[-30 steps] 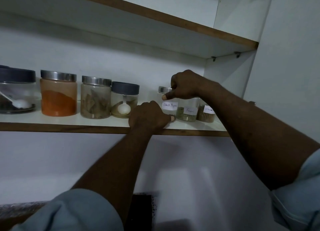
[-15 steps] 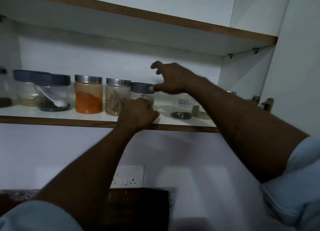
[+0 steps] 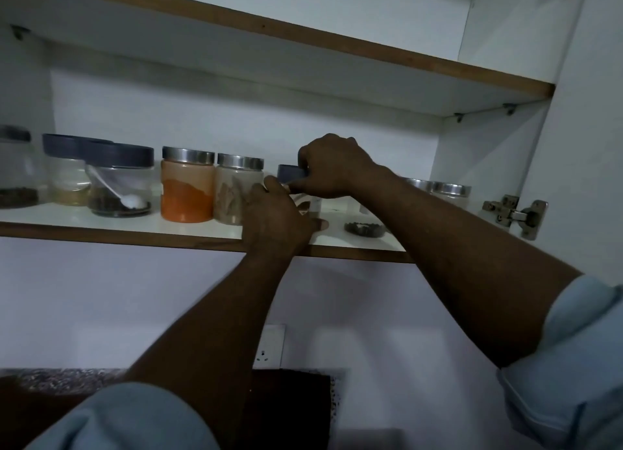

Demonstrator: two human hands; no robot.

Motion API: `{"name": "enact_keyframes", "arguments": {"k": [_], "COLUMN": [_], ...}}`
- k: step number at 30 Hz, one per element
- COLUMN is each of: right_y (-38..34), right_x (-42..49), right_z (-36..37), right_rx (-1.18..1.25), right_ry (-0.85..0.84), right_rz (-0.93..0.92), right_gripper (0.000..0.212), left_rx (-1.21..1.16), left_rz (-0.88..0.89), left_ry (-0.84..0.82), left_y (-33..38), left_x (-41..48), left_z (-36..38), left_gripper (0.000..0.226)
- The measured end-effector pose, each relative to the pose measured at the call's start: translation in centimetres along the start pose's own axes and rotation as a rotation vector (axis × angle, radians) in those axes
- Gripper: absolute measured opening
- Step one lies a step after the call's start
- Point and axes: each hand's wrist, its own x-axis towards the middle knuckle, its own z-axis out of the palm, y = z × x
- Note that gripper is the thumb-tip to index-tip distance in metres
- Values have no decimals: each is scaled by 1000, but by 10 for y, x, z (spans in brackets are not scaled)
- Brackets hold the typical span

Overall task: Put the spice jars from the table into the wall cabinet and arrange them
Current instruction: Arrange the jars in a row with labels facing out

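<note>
Spice jars stand in a row on the white cabinet shelf. My right hand grips the dark-lidded jar from above and the right, fingers around its lid. My left hand is curled at that jar's front base, thumb resting on the shelf. Left of it stand a steel-lidded jar of brown bark and an orange powder jar. A jar of black pepper shows behind my right forearm, and steel-lidded jars stand at the far right.
Several dark-lidded jars fill the shelf's left end, one holding a white spoon. The upper shelf hangs close above. A door hinge sits at the right wall. A wall socket and the dark counter lie below.
My right hand came down from open above the jars and closed on the dark-lidded jar's lid. My left hand stayed at the jar's base. The view shifted slightly.
</note>
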Motion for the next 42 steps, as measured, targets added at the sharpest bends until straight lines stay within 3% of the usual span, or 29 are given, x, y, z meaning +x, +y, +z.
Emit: {"name": "enact_keyframes", "arguments": {"k": [8,11,16,26,30,34,37,40,42], "right_y": [9,14,20,16,13,12,7,-8,-24], "right_x": [-14,-18,-23,-30,-32,-28,-21,-8,2], "right_z": [-19,-14,-8,-3,-1,-9,-24,-36,-39], "right_rx": [424,414,432,395,362,373,400,419,425], "right_ry": [-8,-67,-75,-32,-27,-96,-16,94,102], "right_rz": [-65,-51,18,71,58,44,48,9,-44], "right_gripper": [22,32,31,30,35,56,68,66,66], "left_rx": [67,105,181,166,102,-67,-97,-71,-25], "left_rz": [-39,-9,17,23,-2,20,69,29,9], "left_ry": [-193,-230,-220,-262,-201,-92,-45,-117,-67], "left_y": [2,3,4,2,1,-7,-30,-68,-90], "left_x": [9,10,10,13,11,6,4,9,13], "left_z": [4,8,10,11,11,-1,-18,-41,-59], "left_gripper": [99,89,78,82,85,85,70,44,39]}}
